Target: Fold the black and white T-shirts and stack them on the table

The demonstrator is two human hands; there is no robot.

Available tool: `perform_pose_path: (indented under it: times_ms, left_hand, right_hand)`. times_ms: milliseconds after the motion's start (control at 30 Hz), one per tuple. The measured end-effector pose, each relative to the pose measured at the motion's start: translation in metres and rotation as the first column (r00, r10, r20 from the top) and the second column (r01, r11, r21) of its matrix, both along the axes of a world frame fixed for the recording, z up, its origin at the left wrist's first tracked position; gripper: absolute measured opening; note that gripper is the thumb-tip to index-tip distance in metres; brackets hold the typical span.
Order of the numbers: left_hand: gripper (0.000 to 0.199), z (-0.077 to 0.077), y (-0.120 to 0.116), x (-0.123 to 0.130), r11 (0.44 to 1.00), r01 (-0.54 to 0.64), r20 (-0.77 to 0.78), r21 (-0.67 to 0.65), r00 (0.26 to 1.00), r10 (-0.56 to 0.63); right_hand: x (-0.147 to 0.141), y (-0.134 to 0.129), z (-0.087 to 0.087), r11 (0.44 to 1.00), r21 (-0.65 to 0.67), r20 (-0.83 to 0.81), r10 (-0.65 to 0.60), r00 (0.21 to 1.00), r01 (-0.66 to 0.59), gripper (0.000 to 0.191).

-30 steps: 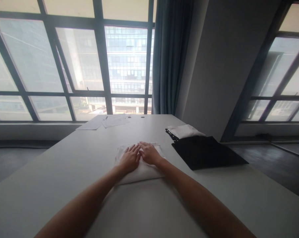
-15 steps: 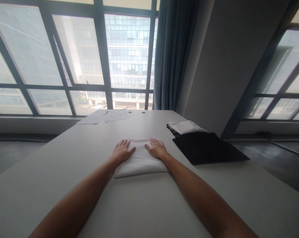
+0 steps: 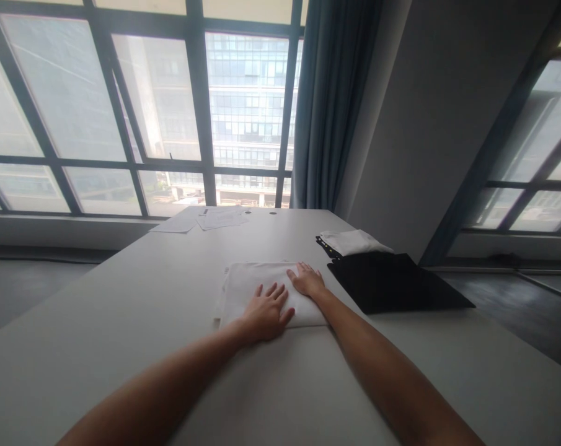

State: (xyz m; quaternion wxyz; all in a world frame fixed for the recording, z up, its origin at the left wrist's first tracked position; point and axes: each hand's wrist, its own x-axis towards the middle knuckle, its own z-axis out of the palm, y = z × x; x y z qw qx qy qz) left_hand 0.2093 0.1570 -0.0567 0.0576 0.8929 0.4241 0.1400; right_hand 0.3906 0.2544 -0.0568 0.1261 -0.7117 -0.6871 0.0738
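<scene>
A folded white cloth (image 3: 245,279), perhaps a garment, lies flat on the white table (image 3: 159,297) in front of me. My left hand (image 3: 267,313) rests on its near part, fingers spread and pointing away to the right. Up at the cloth's far right corner, my right hand (image 3: 307,280) lies flat with the fingers stretched out. Neither hand grips the fabric. Part of the cloth's near edge and right side is hidden under my hands and right forearm.
To the right lies a flat black sheet or folded cloth (image 3: 396,285), with another folded white cloth (image 3: 357,241) behind it. Loose papers (image 3: 219,217) lie at the table's far left end. Beyond stand windows and a blue-grey curtain (image 3: 336,111).
My left hand has moved from the cloth's far left corner toward its near middle. My right hand stays near the far right corner. The view has shifted slightly.
</scene>
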Motion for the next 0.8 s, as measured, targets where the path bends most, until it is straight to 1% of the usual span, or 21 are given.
perform_pose_path:
  times_ms: [100, 167, 233, 333, 467, 600, 667, 733, 800]
  left_hand:
    - [0.065, 0.0, 0.009, -0.009, 0.999, -0.034, -0.015, -0.033, 0.999, 0.034]
    - [0.065, 0.003, 0.023, -0.023, 0.993, -0.111, -0.029, -0.034, 0.993, 0.11]
    - [0.064, 0.005, 0.037, -0.037, 0.976, -0.214, -0.044, -0.031, 0.976, 0.212]
    - [0.065, 0.007, 0.054, -0.054, 0.929, -0.368, -0.04, -0.033, 0.929, 0.367]
    - [0.067, 0.005, 0.068, -0.073, 0.855, -0.514, -0.017, -0.074, 0.857, 0.514]
    - [0.066, 0.003, 0.08, -0.092, 0.783, -0.614, -0.013, -0.101, 0.788, 0.616]
    - [0.067, 0.002, 0.085, -0.098, 0.76, -0.64, -0.017, -0.114, 0.766, 0.643]
    - [0.066, 0.0, 0.089, -0.102, 0.753, -0.648, -0.012, -0.111, 0.759, 0.651]
    - [0.065, -0.003, 0.091, -0.103, 0.754, -0.649, 0.003, -0.1, 0.757, 0.653]
  right_hand:
    - [0.0, -0.002, 0.0, 1.0, 0.019, 0.008, 0.006, 1.0, -0.006, 0.07]
    - [0.0, -0.002, 0.001, 1.0, 0.026, 0.01, 0.003, 1.0, -0.004, 0.069]
    - [0.0, -0.002, 0.001, 0.999, 0.033, 0.005, 0.0, 1.0, 0.0, 0.068]
    - [0.0, -0.003, 0.002, 0.999, 0.045, 0.003, 0.0, 1.0, 0.0, 0.068]
    - [-0.003, -0.009, 0.006, 0.997, 0.077, 0.036, -0.005, 0.999, 0.003, 0.066]
    - [-0.011, -0.015, 0.018, 0.987, 0.123, 0.09, -0.116, 0.989, 0.105, 0.065]
    - [-0.011, -0.015, 0.025, 0.987, 0.08, 0.08, -0.148, 0.986, 0.142, 0.063]
    - [-0.006, -0.013, 0.032, 0.992, 0.011, 0.024, -0.129, 0.991, 0.129, 0.058]
    - [0.003, -0.01, 0.039, 0.993, -0.067, -0.067, -0.103, 0.992, 0.099, 0.051]
